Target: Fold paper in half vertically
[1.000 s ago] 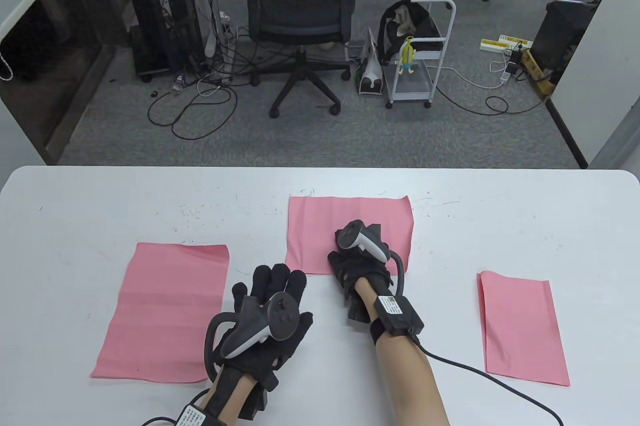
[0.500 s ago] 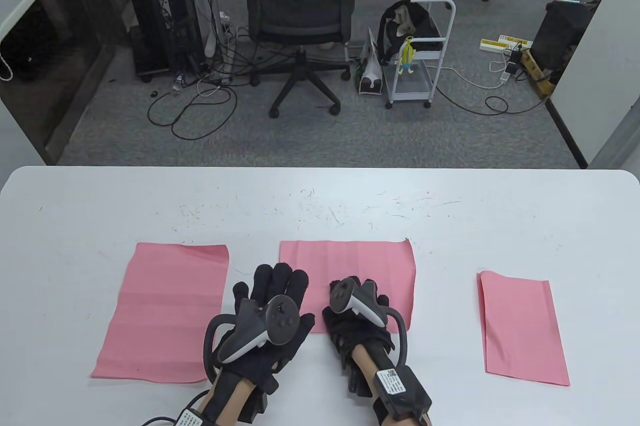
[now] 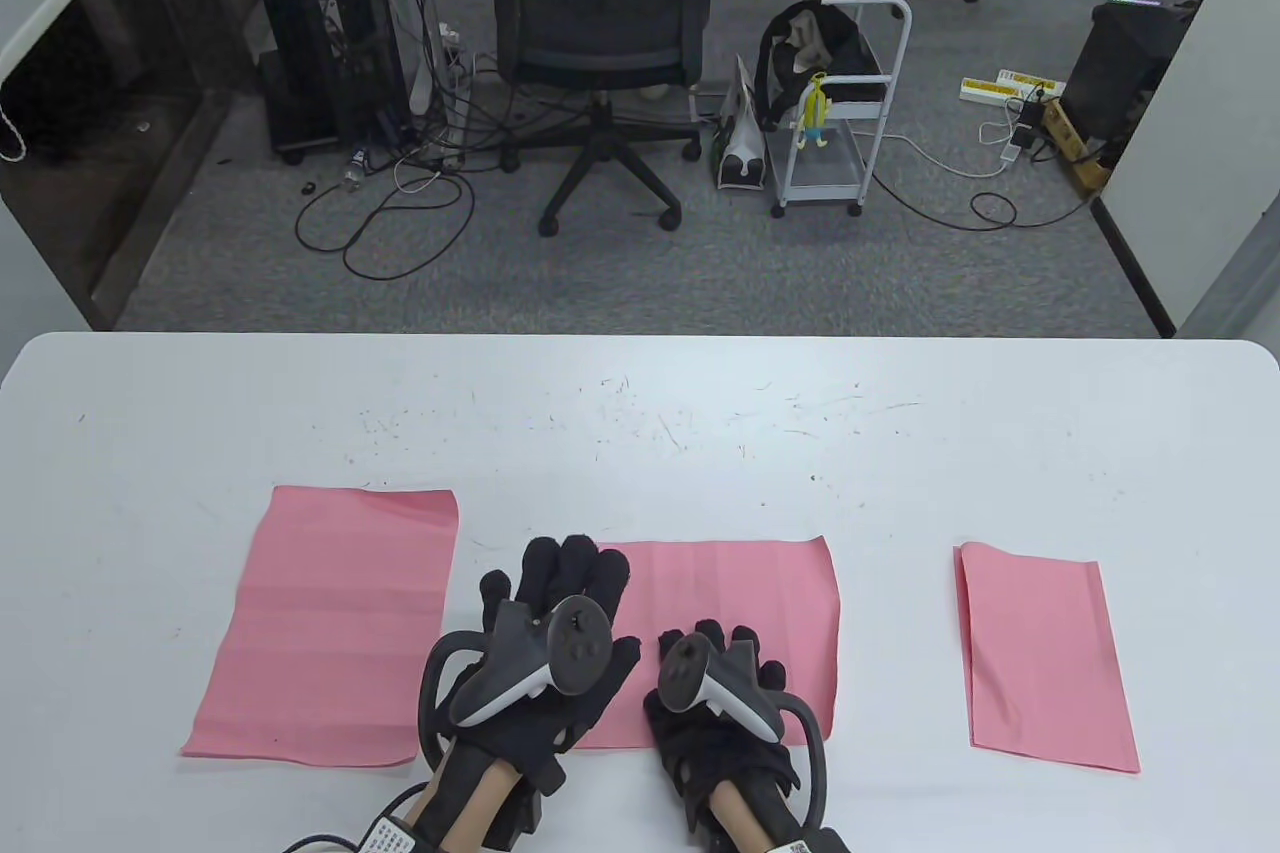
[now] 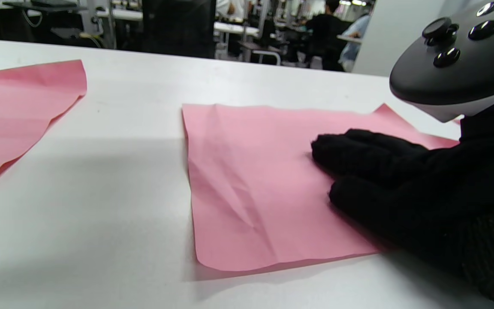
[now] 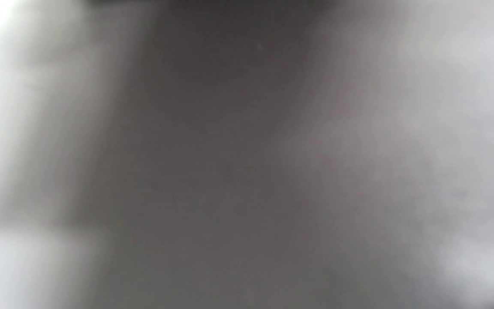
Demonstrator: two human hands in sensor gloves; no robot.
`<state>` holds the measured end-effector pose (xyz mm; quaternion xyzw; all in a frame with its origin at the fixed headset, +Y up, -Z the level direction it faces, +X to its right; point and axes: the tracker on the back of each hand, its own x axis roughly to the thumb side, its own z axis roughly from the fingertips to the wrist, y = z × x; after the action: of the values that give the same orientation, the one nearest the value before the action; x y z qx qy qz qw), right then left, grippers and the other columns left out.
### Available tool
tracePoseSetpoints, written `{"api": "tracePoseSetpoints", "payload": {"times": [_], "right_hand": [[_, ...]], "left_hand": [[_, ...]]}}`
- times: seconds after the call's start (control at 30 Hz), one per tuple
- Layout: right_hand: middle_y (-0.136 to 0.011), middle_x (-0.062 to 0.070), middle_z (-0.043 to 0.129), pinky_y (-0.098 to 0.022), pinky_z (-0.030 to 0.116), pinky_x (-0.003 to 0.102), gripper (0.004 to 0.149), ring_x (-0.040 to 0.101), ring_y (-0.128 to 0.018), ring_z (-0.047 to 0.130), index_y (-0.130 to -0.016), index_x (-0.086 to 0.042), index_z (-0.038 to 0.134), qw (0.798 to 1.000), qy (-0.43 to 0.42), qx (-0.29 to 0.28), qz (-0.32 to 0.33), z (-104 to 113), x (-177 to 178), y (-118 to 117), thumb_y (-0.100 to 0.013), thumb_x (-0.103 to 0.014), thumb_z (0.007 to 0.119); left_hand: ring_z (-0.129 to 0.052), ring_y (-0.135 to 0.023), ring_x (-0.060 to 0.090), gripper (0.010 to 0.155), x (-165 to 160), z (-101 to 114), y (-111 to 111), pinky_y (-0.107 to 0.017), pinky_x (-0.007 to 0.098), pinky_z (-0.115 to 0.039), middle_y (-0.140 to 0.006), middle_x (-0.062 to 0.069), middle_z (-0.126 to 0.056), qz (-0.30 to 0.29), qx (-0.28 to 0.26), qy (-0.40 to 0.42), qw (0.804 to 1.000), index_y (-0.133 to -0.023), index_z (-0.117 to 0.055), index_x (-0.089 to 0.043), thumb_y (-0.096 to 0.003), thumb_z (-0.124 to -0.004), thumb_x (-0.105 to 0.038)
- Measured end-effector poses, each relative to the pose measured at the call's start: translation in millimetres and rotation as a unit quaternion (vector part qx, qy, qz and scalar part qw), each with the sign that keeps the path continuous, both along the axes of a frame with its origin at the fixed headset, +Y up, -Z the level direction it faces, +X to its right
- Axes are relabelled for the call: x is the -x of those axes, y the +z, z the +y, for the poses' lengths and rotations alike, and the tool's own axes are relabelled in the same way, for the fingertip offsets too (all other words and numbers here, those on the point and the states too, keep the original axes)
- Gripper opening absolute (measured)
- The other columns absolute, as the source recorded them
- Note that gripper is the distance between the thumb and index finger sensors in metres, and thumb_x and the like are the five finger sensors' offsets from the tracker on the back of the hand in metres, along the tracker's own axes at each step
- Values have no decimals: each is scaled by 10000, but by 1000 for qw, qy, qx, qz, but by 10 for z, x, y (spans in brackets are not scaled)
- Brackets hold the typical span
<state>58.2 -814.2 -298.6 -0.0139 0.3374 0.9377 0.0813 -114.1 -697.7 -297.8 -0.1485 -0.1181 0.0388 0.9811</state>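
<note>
Since a second ago we have dragged the paper [image 3: 730, 613] from mid-table toward the near edge, between two other pink sheets.

To fold well, we should square it first, then bring one side edge over to meet the other and crease only once corners match. Our left hand [image 3: 548, 653] lies flat, fingers [image 4: 358, 148] outstretched and pressing its left part; our right hand [image 3: 720, 693] rests palm-down on its near edge, fingers loosely extended, gripping nothing. Our right wrist view is only blur.
</note>
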Motion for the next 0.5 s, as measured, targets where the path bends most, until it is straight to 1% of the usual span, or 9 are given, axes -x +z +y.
{"api": "tracePoseSetpoints", "payload": {"times": [0.2,0.37,0.5], "right_hand": [[-1107,-47,-90,-711,50,594,660,326,-1011,-99,-1019,-438,30,1000,-2,-1,3,4,-3,1,-506,-593,416],[-1107,-45,-91,-711,48,595,663,328,-1010,-100,-1020,-434,28,1000,-3,-3,6,6,-7,3,-506,-595,414],[-1108,-43,-91,-712,49,595,664,331,-1010,-98,-1021,-429,26,1000,-2,-5,7,7,-8,5,-506,-596,410]], "left_hand": [[32,-1175,314,791,-24,-231,-89,-834,664,-149,-1256,-50,68,5,39,-23,999,-1137,43,-396,-533,-384,-678],[32,-1171,318,789,-83,-605,-174,-834,661,-150,-1250,-47,74,4,103,-60,993,-1136,42,-391,-533,-381,-674],[33,-1163,321,782,-104,-889,-201,-829,660,-145,-1239,-44,82,6,145,-94,985,-1128,48,-386,-532,-372,-668]]}}
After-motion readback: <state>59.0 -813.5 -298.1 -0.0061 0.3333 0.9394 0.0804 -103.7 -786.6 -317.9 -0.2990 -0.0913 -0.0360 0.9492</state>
